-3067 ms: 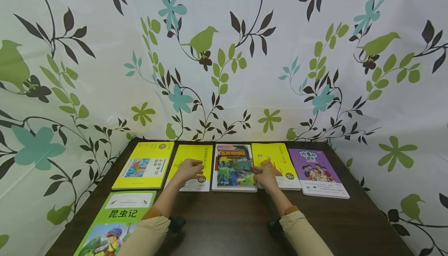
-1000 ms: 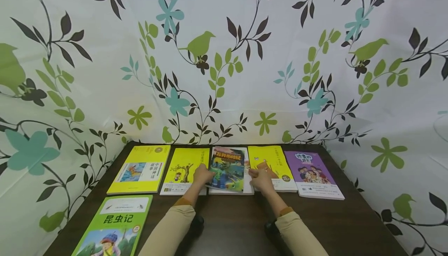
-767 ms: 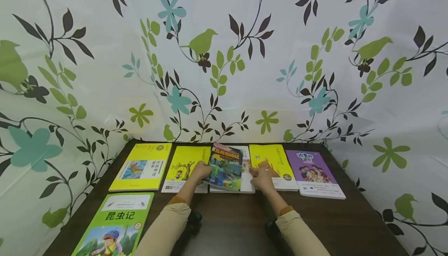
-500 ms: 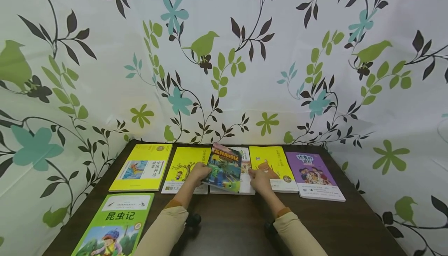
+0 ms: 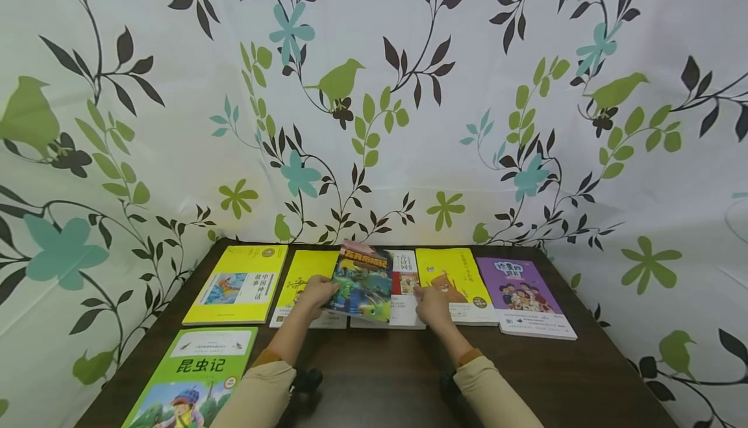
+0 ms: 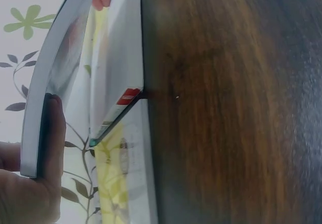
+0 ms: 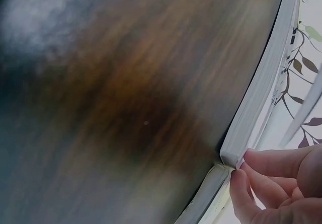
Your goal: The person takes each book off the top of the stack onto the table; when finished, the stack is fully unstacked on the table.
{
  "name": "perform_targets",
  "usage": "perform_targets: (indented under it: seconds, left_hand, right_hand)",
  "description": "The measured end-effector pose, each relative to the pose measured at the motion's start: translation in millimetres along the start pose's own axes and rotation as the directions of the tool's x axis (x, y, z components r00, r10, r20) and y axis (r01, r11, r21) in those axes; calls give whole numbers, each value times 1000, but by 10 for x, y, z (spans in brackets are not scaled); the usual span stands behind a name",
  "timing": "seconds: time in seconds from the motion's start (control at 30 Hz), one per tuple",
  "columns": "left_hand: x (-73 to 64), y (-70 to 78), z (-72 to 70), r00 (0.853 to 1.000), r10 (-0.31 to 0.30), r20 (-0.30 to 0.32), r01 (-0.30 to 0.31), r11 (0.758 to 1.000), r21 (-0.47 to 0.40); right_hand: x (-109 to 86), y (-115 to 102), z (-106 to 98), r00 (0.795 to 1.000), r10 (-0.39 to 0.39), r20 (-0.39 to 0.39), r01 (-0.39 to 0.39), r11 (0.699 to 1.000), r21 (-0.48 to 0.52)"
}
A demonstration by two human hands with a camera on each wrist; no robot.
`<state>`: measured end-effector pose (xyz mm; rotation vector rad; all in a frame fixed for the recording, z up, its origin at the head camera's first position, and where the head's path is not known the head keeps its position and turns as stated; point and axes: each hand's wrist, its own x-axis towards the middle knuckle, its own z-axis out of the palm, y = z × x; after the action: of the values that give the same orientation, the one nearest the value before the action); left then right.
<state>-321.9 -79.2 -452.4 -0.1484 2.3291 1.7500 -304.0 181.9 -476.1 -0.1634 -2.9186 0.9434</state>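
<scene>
My left hand (image 5: 315, 297) grips the left edge of a thin book with a colourful underwater-style cover (image 5: 363, 285), thumb on the front. That book is raised and tilted, and the left wrist view shows a gap under it. Below it lies a white book with a red picture (image 5: 403, 314), its left part covered. My right hand (image 5: 434, 306) is at this white book's right edge; in the right wrist view the thumb (image 7: 271, 161) and curled fingers pinch its near corner. A yellow book with a bear (image 5: 452, 285) lies directly right of it.
On the dark wooden table (image 5: 374, 376) a yellow book with a tree (image 5: 298, 278), another yellow book (image 5: 234, 285), a purple book (image 5: 520, 291) and a green book (image 5: 201, 366) lie flat. A patterned curtain (image 5: 374, 123) hangs behind the table.
The left hand has come over to the colourful book, taken its left edge, lifted it off the white book and carried it left. The right hand has stayed by the white book's right edge.
</scene>
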Motion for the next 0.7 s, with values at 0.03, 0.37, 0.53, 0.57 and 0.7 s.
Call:
perform_targets:
  seconds: [0.03,0.37,0.53,0.57,0.7]
  left_hand:
    - [-13,11,-12,1000,5,-3,-5,1000,-8]
    - [-164,65,-131,1000,13,15,-12,999,-43]
    - [-249,52,-198,1000,0,-19,-1,1000,-26]
    - [-267,53,-214,1000,-3,-26,2,1000,-30]
    - [-339,41,-281,999,-11,-37,10,999,-33]
  right_hand:
    - [-3,3,2,1000,0,2,0,1000,2]
    - [-8,13,8,1000,-19,6,19,1000,-6]
    - [-4,21,8,1000,-24,15,24,1000,-1]
    - [-4,20,6,1000,-20,18,20,1000,4]
    - [-3,12,-9,1000,-4,25,3,1000,30]
